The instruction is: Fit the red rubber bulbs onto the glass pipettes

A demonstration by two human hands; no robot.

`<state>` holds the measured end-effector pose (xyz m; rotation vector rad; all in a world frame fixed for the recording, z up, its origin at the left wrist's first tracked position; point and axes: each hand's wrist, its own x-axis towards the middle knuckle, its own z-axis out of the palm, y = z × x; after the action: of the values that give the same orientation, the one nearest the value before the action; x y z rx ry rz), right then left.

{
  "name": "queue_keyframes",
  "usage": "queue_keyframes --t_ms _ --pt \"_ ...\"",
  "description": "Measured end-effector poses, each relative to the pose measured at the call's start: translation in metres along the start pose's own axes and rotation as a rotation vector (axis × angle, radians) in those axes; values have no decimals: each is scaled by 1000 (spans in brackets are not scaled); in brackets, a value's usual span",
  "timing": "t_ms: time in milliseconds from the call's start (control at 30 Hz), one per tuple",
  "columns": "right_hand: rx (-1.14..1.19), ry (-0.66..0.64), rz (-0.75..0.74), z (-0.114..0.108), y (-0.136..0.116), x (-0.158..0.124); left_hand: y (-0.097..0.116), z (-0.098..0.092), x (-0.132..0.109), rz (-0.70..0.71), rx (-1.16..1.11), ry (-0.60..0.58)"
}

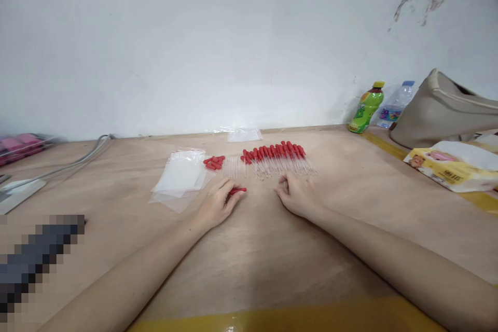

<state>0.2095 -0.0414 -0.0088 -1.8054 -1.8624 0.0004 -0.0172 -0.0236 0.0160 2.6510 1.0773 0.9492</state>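
My left hand [220, 201] is closed around a red rubber bulb [238, 191], whose end sticks out past the thumb and fingers. Just beyond it lie a small pile of loose red bulbs [213, 163] and a few thin clear tubes [231, 167]. My right hand [298, 194] rests near the tips of a row of droppers, its fingers curled toward the thumb. Whatever it may pinch is too thin or hidden to make out. Those droppers [278, 158], clear tubes with red bulbs, lie side by side, bulbs toward the wall.
Clear plastic bags [181, 174] lie left of the bulbs, and another bag [244, 135] lies by the wall. Bottles [365, 109], a beige bag [439, 109] and a tissue pack [451, 166] stand at right. A cable [73, 160] and a pixelated dark object [39, 254] are left.
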Motion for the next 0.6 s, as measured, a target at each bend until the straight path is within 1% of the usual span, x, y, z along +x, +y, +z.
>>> queue_keyframes --t_ms 100,167,233,333,400,600 --pt "-30 21 14 1 1 0 2 -1 0 -8 15 -18" --pt "-3 1 -8 2 1 0 2 -1 0 -3 17 -29" --pt "67 -32 -61 3 1 -1 1 0 0 8 14 -25" --pt "174 -79 -195 5 0 -2 -1 2 0 5 19 -3" --pt "205 -95 -280 6 -1 -4 -2 2 0 -3 25 8" --pt "247 -83 -399 5 -3 -7 -5 4 0 -8 7 42"
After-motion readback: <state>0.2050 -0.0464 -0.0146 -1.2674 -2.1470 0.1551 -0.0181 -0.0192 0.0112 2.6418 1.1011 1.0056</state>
